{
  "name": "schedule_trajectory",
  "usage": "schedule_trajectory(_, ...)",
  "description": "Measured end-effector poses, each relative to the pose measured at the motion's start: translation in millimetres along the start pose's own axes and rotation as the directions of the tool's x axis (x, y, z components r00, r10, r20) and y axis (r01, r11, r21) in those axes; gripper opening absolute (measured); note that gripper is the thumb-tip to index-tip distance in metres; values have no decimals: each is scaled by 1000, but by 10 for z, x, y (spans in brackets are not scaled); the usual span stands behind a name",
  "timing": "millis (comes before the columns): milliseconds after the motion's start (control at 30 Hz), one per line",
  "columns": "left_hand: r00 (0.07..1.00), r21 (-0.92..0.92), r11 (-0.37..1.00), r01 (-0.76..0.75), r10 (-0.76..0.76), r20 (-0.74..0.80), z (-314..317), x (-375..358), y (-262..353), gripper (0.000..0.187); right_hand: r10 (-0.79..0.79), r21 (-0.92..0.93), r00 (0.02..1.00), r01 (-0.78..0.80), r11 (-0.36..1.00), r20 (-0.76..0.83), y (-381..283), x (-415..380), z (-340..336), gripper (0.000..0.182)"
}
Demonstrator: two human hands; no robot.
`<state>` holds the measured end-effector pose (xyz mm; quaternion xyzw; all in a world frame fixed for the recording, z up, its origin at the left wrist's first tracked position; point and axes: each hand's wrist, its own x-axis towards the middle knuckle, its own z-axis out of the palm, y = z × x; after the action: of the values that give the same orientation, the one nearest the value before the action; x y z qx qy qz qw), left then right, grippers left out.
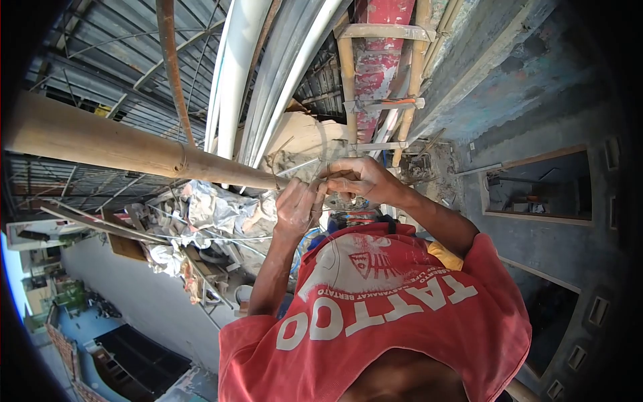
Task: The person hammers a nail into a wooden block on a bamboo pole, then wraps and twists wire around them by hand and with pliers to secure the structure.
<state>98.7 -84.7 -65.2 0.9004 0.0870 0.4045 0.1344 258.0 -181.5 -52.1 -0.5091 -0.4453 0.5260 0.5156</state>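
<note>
A thick bamboo pole runs from the left edge to the middle of the view. Both my hands meet at its near end. My left hand is closed in a fist just below the pole's tip, gripping a thin metal wire that arcs up over the tip. My right hand pinches the same wire with its fingertips, touching the left hand. My red printed T-shirt fills the lower middle. Where the wire ends inside the hands is hidden.
White pipes and grey metal sheets lie behind the pole. A bamboo ladder leans beside a red-painted beam. A grey wall with openings stands at the right. Crumpled sacks and scrap lie below the pole.
</note>
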Motion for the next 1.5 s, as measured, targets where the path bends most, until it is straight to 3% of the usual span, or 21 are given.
schedule_trajectory(167,996,-112,992,66,-71,-47,14,16,26,6,103,77,990,-96,992,-93,170,-22,111,31)
schedule_trajectory(233,941,-238,911,337,-334,51,28,-25,38,10,-273,-221,934,223,949,-229,316,-12,158,26)
schedule_trajectory(267,939,-238,910,341,-339,51,27,-51,42,10,-270,-220,936,221,950,-226,363,-7,145,26)
schedule_trajectory(333,648,-493,448,746,-661,379,19,-90,38,23,-833,-846,543,490,210,108,422,-21,67,32)
schedule_trajectory(467,491,-493,223,841,-697,522,-13,-3,117,31,-694,-835,522,506,-216,495,434,-129,-147,40)
schedule_trajectory(533,601,-512,353,783,-642,476,10,-39,86,30,-704,-840,516,498,-218,488,402,-115,-144,40)
schedule_trajectory(600,687,-439,534,723,-619,379,-6,-44,92,28,-704,-745,654,609,273,277,326,-104,-108,36)
schedule_trajectory(633,689,-442,533,722,-618,379,-18,-23,93,28,-703,-746,655,608,271,278,247,-107,-118,36)
schedule_trajectory(700,870,-363,791,493,-432,240,-58,13,127,25,-203,-534,972,233,813,115,-112,-124,-132,25)
schedule_trajectory(733,869,-363,790,495,-433,242,-59,20,135,25,109,-372,988,-61,926,108,-195,-120,-147,25)
schedule_trajectory(900,937,-289,893,344,-307,168,-44,68,143,24,188,-504,938,-17,864,291,-174,11,-210,30)
schedule_trajectory(967,864,-285,820,496,-434,255,-49,46,151,26,-284,-711,870,493,500,403,50,34,-199,22)
schedule_trajectory(1000,769,-266,729,631,-542,339,-50,35,148,27,-284,-710,868,496,500,407,129,7,-171,22)
schedule_trajectory(1067,716,-319,642,697,-603,351,33,-21,117,29,-524,-840,681,525,-139,512,274,-108,-95,14)
schedule_trajectory(1133,656,-373,541,753,-656,373,72,-44,140,31,-521,-849,676,474,-233,521,365,-129,-92,19)
schedule_trajectory(1233,705,-271,650,710,-656,271,17,54,145,27,-628,-892,705,450,36,330,392,-43,-82,24)
schedule_trajectory(1267,852,-236,819,523,-502,147,30,26,116,23,-628,-887,701,460,36,338,353,-33,-49,24)
schedule_trajectory(1333,952,-165,937,307,-304,44,34,-34,84,20,-380,-745,925,249,619,-7,148,-36,15,24)
schedule_trajectory(1367,982,-141,972,189,-187,24,26,-64,77,18,-92,-621,994,113,776,66,-38,-43,-50,29)
schedule_trajectory(1467,999,-113,994,-3,8,41,20,-128,69,18,225,-167,950,-191,967,218,-69,26,-222,32)
schedule_trajectory(1500,1000,-119,993,-16,18,20,9,-98,90,19,253,-230,937,-199,953,239,-81,43,-246,34)
